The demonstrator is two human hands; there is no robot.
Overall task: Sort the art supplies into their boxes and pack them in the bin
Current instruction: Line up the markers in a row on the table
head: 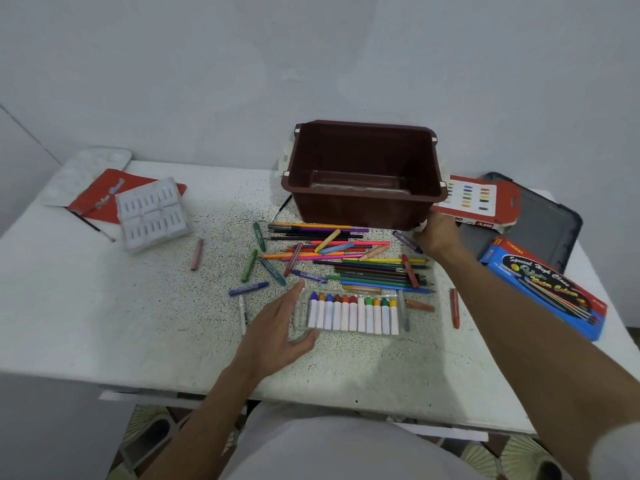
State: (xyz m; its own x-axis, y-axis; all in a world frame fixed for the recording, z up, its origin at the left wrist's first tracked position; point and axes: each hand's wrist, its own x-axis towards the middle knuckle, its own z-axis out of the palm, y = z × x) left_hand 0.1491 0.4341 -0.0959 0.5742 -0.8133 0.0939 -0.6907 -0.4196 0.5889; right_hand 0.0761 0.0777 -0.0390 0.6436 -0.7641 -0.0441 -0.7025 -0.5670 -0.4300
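Observation:
An empty brown bin (346, 209) stands at the table's back middle. In front of it lies a loose pile of coloured pencils and crayons (346, 258). Nearer to me is a clear tray of white paint sticks with coloured tips (353, 317). My left hand (277, 327) lies with straight fingers along the tray's left end, thumb at its near corner. My right hand (436, 233) is at the bin's front right corner, beside a red crayon box (478, 199); its fingers are hidden. A blue water-colour box (547, 285) lies at the right.
A dark grey lid (547, 223) lies under the boxes at the right. At the left sit a clear plastic insert (152, 213), a red packet (100, 195), a white palette (86, 164) and a thin brush (93, 223). Stray crayons (197, 254) (455, 308) lie apart.

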